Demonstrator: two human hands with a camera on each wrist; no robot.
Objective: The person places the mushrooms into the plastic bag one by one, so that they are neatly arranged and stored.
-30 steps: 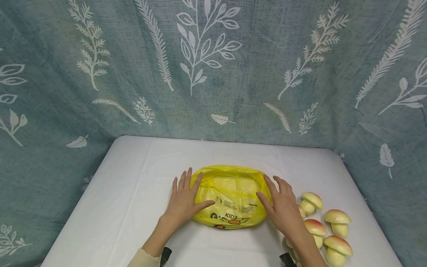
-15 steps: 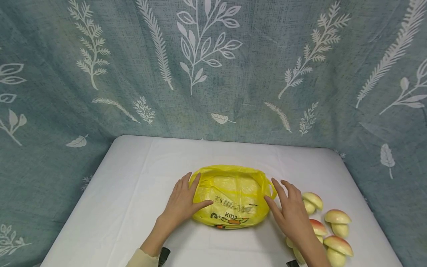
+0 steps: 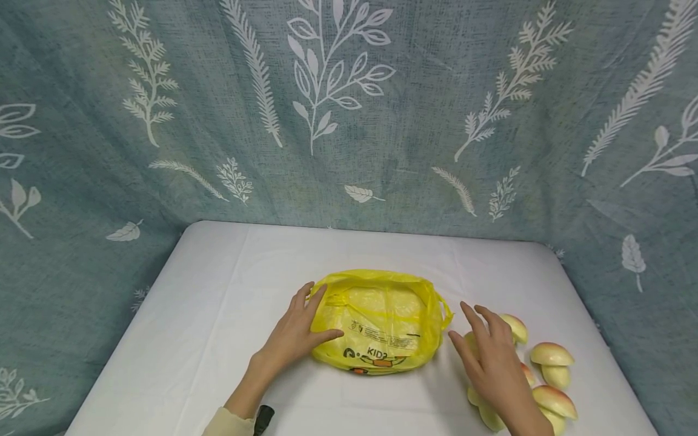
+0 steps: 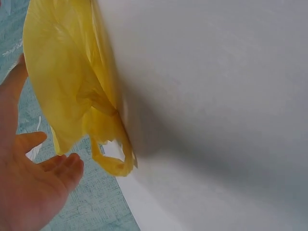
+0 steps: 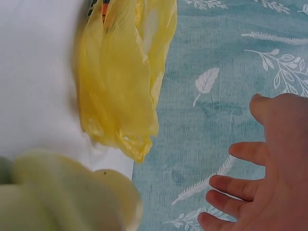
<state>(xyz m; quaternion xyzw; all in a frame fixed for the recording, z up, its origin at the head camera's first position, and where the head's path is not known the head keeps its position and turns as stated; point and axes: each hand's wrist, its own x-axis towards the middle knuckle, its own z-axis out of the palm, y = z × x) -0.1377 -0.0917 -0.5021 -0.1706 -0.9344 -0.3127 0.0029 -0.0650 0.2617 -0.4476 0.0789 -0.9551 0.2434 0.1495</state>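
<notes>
- The bag (image 3: 378, 323), yellow plastic with dark print and an orange mark on its near side, lies on the white table (image 3: 218, 303), about midway across it and nearer the front edge.
- The left hand (image 3: 297, 330) lies at the bag's left end. Its fingers are straight and close together, laid along the bag's left edge, and the thumb is stretched apart from them across the bag's near left corner.
- In the left wrist view the same hand (image 4: 29, 187) shows an open palm beside the bag (image 4: 72, 86), with nothing gripped.
- The right hand (image 3: 493, 363) is to the right of the bag and apart from it, with bare table between them. Its fingers are straight and slightly spread, pointing away from the person, and it holds nothing.
- In the right wrist view that hand (image 5: 262, 178) shows spread, relaxed fingers, well clear of the bag (image 5: 122, 77).
- The apple pieces (image 3: 551, 363), pale yellow with red-tinged skin, lie in a cluster to the right of the bag. The right hand hovers over the ones nearest the bag; whether it touches them cannot be told.
- A blue-green curtain (image 3: 349, 115) with white leaf prints hangs behind the table, beyond the bag.
</notes>
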